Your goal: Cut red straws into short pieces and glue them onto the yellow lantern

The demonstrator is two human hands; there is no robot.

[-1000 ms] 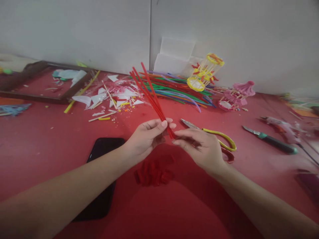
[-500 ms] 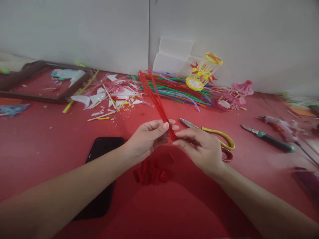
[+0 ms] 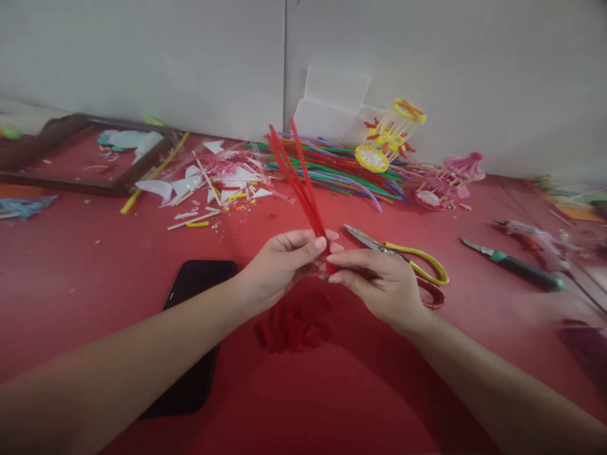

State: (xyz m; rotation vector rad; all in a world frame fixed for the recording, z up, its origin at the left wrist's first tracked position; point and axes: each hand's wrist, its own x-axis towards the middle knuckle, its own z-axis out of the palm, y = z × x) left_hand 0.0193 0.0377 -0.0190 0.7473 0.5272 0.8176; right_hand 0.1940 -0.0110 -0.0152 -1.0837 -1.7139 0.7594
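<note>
Several red pipe cleaners (image 3: 303, 193) stand bunched together above the table, their upper ends fanned apart. My left hand (image 3: 294, 262) is closed round the bunch near its lower part, thumb pressed on top. At the bottom ends, my right hand (image 3: 379, 281) pinches the same pipe cleaners between thumb and fingers. Below both hands lies a small heap of short red pieces (image 3: 291, 332), partly shaded. Scissors (image 3: 408, 253) with one yellow and one red handle rest just behind my right hand, which hides part of them.
Behind lie many coloured pipe cleaners (image 3: 332, 170), paper scraps (image 3: 190, 183), a yellow stick model (image 3: 389, 136) and a pink model (image 3: 448, 183). A black phone (image 3: 190, 354) sits under my left forearm. At right are a craft knife (image 3: 516, 265) and a glue gun (image 3: 535, 243).
The bunch has tilted a little more upright, and its top ends have shifted slightly right. Both hands keep their hold, with small finger movements at the lower ends.
</note>
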